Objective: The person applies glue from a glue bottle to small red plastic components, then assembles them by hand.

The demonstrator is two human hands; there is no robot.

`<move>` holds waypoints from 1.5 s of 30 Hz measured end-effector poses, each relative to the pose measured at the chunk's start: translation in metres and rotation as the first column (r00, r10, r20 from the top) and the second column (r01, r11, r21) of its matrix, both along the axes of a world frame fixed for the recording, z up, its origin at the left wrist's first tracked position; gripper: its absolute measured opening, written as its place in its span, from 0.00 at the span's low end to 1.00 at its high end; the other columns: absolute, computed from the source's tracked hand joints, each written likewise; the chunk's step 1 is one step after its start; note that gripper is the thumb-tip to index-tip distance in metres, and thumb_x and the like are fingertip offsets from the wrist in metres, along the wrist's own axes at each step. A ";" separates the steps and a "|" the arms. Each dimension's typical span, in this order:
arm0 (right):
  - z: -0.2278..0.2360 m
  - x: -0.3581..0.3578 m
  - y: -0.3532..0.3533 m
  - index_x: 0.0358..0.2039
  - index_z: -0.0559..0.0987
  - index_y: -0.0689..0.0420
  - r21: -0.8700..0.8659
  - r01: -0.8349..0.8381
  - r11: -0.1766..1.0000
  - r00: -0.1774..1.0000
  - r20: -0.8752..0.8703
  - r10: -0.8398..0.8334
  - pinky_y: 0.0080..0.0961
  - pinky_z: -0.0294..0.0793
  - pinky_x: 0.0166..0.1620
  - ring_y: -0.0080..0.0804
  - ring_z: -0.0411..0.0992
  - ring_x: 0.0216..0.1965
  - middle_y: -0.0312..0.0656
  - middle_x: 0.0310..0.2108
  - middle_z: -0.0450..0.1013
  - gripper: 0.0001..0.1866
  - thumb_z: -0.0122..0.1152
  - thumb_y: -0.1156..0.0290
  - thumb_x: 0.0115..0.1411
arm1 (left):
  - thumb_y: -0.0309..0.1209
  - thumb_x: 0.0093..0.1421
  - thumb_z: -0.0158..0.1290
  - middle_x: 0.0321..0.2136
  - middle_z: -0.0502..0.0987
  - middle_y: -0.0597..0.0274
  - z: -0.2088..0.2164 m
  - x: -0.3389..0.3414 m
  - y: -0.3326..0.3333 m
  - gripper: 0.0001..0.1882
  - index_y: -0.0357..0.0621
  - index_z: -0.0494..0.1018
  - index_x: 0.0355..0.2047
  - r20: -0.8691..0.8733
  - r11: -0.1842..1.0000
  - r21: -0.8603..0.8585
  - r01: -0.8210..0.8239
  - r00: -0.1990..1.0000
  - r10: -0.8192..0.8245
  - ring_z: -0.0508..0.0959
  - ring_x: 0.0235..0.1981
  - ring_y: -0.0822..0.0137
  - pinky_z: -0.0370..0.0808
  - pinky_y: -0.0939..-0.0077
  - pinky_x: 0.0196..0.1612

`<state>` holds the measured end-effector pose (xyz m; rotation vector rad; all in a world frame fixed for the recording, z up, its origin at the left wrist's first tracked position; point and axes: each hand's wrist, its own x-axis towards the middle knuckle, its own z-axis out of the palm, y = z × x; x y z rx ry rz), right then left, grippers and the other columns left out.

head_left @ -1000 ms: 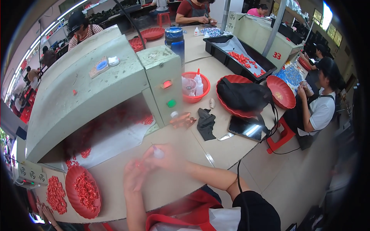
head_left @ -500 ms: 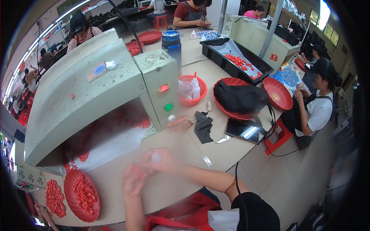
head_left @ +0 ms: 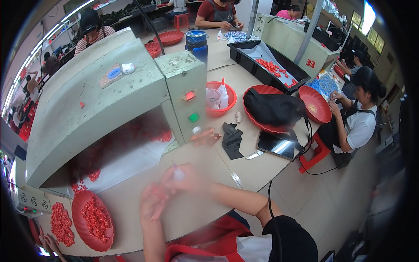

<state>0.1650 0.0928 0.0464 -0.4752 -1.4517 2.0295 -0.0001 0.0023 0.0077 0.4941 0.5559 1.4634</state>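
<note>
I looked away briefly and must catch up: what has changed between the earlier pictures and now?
Nothing visibly changed at the hands or on the table; only the whole view shifts slightly with the head camera. The right hand keeps its grip on the small bottle, close to the left hand. The dark cloth, phone and red dish stay put.

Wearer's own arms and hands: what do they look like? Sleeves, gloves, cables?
Left hand and right hand look ungloved, though haze blurs fine detail. Both forearms are bare. A short black sleeve covers the right upper arm; no left sleeve shows. A thin black cable crosses the right arm near the elbow.
</note>
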 end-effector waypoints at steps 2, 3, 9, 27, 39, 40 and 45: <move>0.000 0.000 -0.001 0.32 0.75 0.63 -0.001 -0.001 1.000 1.000 0.007 0.001 0.16 0.69 0.29 0.18 0.68 0.25 0.36 0.26 0.71 0.06 0.58 0.76 0.54 | 0.29 0.47 0.63 0.29 0.74 0.56 -0.003 -0.002 0.000 0.18 0.38 0.67 0.35 0.009 1.000 0.001 0.002 1.000 -0.002 0.74 0.27 0.65 0.73 0.87 0.25; 0.000 0.000 -0.001 0.32 0.75 0.63 0.004 -0.001 1.000 1.000 0.000 0.001 0.16 0.69 0.29 0.18 0.68 0.25 0.36 0.26 0.71 0.06 0.58 0.76 0.54 | 0.29 0.47 0.63 0.29 0.74 0.55 -0.004 -0.002 0.001 0.18 0.38 0.67 0.34 0.014 1.000 0.005 0.005 1.000 -0.005 0.74 0.27 0.65 0.73 0.88 0.25; 0.000 0.004 -0.011 0.32 0.75 0.63 0.027 -0.012 1.000 1.000 -0.003 0.013 0.16 0.69 0.28 0.18 0.68 0.24 0.36 0.27 0.72 0.05 0.58 0.77 0.54 | 0.27 0.48 0.62 0.29 0.73 0.55 0.005 0.005 -0.010 0.17 0.38 0.67 0.34 0.056 0.998 0.028 0.050 0.997 -0.052 0.74 0.29 0.64 0.74 0.87 0.25; -0.006 -0.009 -0.001 0.32 0.75 0.64 -0.014 0.130 0.991 0.989 0.075 -0.128 0.19 0.70 0.28 0.24 0.70 0.24 0.44 0.32 0.73 0.06 0.58 0.81 0.52 | 0.28 0.56 0.54 0.35 0.75 0.60 -0.010 -0.008 0.008 0.14 0.38 0.69 0.41 0.129 0.983 0.101 0.153 0.978 -0.166 0.76 0.34 0.68 0.70 0.74 0.41; -0.005 -0.002 -0.008 0.33 0.76 0.62 -0.111 0.088 0.990 0.982 0.174 -0.068 0.16 0.71 0.29 0.18 0.70 0.24 0.36 0.26 0.72 0.05 0.58 0.77 0.54 | 0.29 0.51 0.59 0.33 0.73 0.59 -0.019 0.001 -0.004 0.19 0.37 0.67 0.40 0.163 0.992 0.053 0.113 0.979 -0.121 0.74 0.34 0.67 0.70 0.72 0.40; -0.003 -0.001 -0.011 0.33 0.76 0.62 -0.076 0.120 0.990 0.981 0.159 -0.106 0.16 0.71 0.29 0.18 0.70 0.24 0.36 0.26 0.72 0.05 0.58 0.77 0.54 | 0.30 0.51 0.60 0.33 0.73 0.58 -0.014 0.006 -0.007 0.19 0.37 0.66 0.40 0.143 0.996 0.033 0.081 0.986 -0.085 0.73 0.31 0.67 0.70 0.79 0.34; 0.003 0.000 -0.015 0.33 0.76 0.63 -0.079 0.088 0.993 0.991 0.112 -0.079 0.15 0.70 0.29 0.18 0.69 0.24 0.35 0.26 0.72 0.06 0.58 0.76 0.55 | 0.27 0.52 0.58 0.34 0.72 0.55 -0.006 0.005 -0.006 0.18 0.38 0.68 0.43 0.182 0.997 0.015 0.080 0.980 -0.081 0.72 0.30 0.67 0.72 0.88 0.27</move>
